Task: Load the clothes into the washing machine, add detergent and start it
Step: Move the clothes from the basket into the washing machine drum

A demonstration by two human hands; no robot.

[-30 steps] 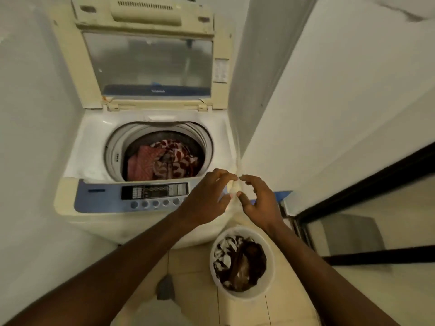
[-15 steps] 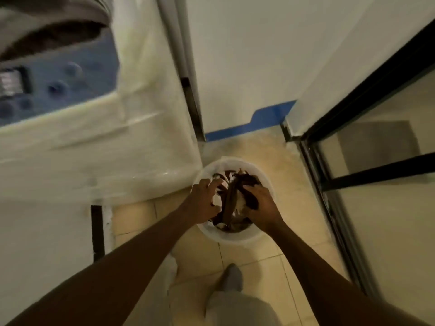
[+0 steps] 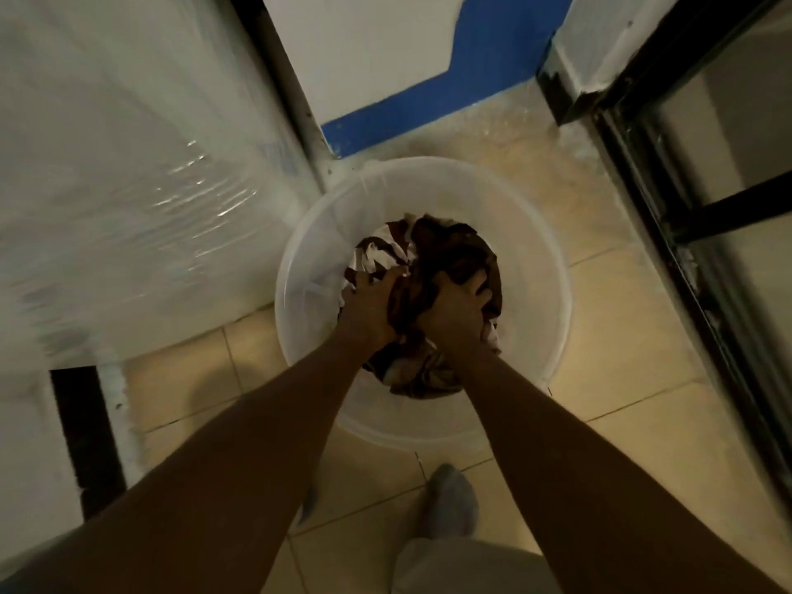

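Washing machine [image 3: 128, 173] fills the left side of your view, white front panel wrapped in shiny plastic film, blurred, drum opening out of frame. Tiled floor [image 3: 621, 336] takes the middle and right, beige tiles with dark grout lines. Black-framed glass door [image 3: 703, 216] runs down the right edge. Far wall is white with a blue painted strip [image 3: 428, 100] along its base. White plastic bucket [image 3: 535, 259] stands on the floor just right of the machine, round rim facing you, near the far wall. Your two forearms reach down from the near edge into the bucket. Clothes [image 3: 450, 255] sit bunched in the bucket's bottom, dark brown fabric with white patterned patches on the left part. Your left hand [image 3: 373, 306] is closed on the clothes at the left of the bundle, fingers curled into the fabric. Your right hand [image 3: 458, 310] is clenched on the clothes just beside it, knuckles up. Hands nearly touch. A grey sock-covered foot [image 3: 450, 499] rests on the tiles near you, below the bucket, with a light trouser leg [image 3: 463, 568] at the bottom edge.
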